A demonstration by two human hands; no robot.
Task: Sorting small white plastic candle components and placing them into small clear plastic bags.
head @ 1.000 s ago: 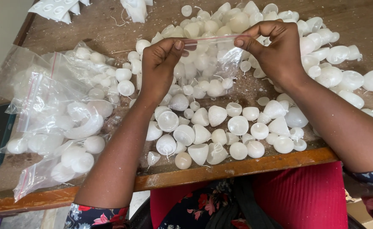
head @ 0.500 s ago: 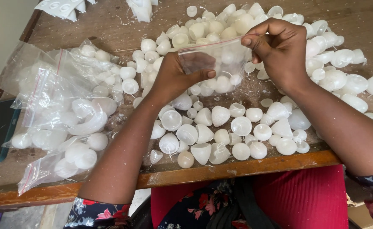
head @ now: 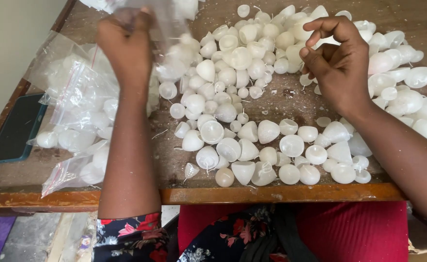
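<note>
Clear bag [head: 167, 22] in raised left hand [head: 126, 46]; right hand [head: 337, 60] curled.

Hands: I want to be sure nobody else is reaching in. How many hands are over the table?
2. The left hand is raised at the far left, gripping a clear plastic bag. The right hand hovers, fingers curled, over the white shells. Nobody else's shows.

A worn wooden table [head: 281, 193] fills most of the view, its front edge running across at six o'clock. At nine o'clock a dark phone [head: 15, 128] in a teal case lies flat near the table's left edge, just beside a heap of filled clear zip bags [head: 80, 121]. Below the edge, around six o'clock, show red cloth [head: 349, 230] and a dark floral garment [head: 223, 237].
</note>
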